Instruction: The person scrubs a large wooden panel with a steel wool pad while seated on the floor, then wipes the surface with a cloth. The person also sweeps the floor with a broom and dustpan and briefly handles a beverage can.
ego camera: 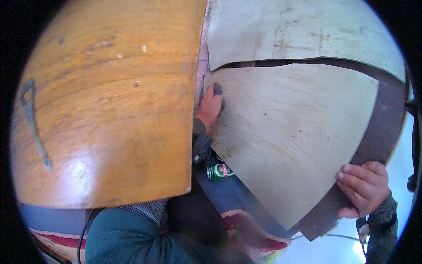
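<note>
My left hand (209,105) reaches past the wooden board's edge and holds a dark grey bristly pad (217,89), possibly steel wool. The pad lies against the left edge of an off-white sheet (293,115). Faint curved streaks cross the sheet, whose material I cannot make out. Beneath it shows a dark brown board (376,135). On the right, my right hand (366,186) lies over that board's edge, fingertips at the rim of the sheet and thumb lower down. Whether it grips the board is unclear.
A glossy orange-brown wooden board (115,115) fills the left side, bearing a metal tool with a looped end (34,122). Another off-white sheet (303,29) lies beyond a narrow gap. Below is a green Tsingtao can (221,172). A cable (80,241) hangs at lower left.
</note>
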The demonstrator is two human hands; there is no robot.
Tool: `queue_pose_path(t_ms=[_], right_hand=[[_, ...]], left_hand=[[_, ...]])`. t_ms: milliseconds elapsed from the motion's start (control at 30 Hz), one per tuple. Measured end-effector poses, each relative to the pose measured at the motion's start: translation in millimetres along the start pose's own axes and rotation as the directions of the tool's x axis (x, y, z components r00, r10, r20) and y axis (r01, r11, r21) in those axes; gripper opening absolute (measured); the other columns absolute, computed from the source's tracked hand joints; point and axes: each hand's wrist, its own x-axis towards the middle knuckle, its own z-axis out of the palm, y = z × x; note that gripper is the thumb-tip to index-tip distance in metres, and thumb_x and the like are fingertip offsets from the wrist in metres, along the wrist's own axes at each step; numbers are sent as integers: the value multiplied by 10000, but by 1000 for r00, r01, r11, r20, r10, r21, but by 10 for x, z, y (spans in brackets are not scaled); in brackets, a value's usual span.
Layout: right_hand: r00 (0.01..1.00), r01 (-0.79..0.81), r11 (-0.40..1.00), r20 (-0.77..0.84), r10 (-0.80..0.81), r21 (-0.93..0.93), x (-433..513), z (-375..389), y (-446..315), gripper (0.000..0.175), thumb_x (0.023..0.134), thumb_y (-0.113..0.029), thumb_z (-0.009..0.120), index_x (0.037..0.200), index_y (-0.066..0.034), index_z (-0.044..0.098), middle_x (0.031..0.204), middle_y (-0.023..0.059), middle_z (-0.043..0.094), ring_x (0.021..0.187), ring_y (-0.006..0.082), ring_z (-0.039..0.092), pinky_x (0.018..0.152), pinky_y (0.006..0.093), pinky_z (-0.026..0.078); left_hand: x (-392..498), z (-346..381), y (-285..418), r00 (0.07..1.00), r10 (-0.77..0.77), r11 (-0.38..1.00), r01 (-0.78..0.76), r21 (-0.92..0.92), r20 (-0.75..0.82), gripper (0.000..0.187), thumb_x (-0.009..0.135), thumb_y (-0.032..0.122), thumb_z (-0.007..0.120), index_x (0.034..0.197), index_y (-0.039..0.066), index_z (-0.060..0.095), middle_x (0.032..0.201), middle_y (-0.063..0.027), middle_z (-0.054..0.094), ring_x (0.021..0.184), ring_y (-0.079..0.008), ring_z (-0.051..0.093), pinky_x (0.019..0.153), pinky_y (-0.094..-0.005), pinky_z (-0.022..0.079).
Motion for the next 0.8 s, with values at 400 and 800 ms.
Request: queue_pose_path(t_ms=[400,800], right_hand=[[984,-22,994,-172,40,106,-44,-10,-51,530,880,-502,619,987,13,679,1098,150,672,1102,314,622,992,468,430],[951,-302,861,-186,245,-410,171,-375,-701,252,861,-258,666,987,-41,692,1103,89,645,1104,257,591,1028,420,386]], left_hand=[[-1467,264,1393,991,106,973,-119,-197,-76,469,886,99,566,1339,-18,541,1187,-127,649,1049,-198,605,911,-314,490],[-2853,-1569,2548,844,427,543,45,-838,323,458,982,159,409,1400,-14,485,1333,-203,597,1209,-337,603,1048,-494,496]])
